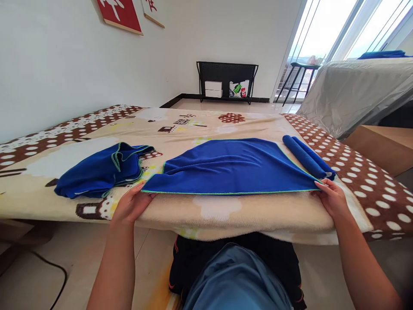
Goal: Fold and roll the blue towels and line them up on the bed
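A blue towel (222,168) with green stitched edges lies spread before me on a fleece blanket (222,213). My left hand (133,201) pinches its near left corner, thumb on top and fingers beneath. At the near right corner, my right hand (332,198) grips the cloth in the same way. The near edge is drawn straight between both hands; the far part lies flat with a few soft creases. Left of it rests a crumpled heap of blue towels (100,170). Close to my right hand sit rolled blue towels (308,156), side by side.
Brown polka-dot borders (361,185) run along the blanket's sides. A cardboard box (380,146) and a plastic-covered piece of furniture (364,86) stand at the right. Toward the back are a black rack (227,73) and a dark stool (300,73). A cable (61,271) lies on the floor at left.
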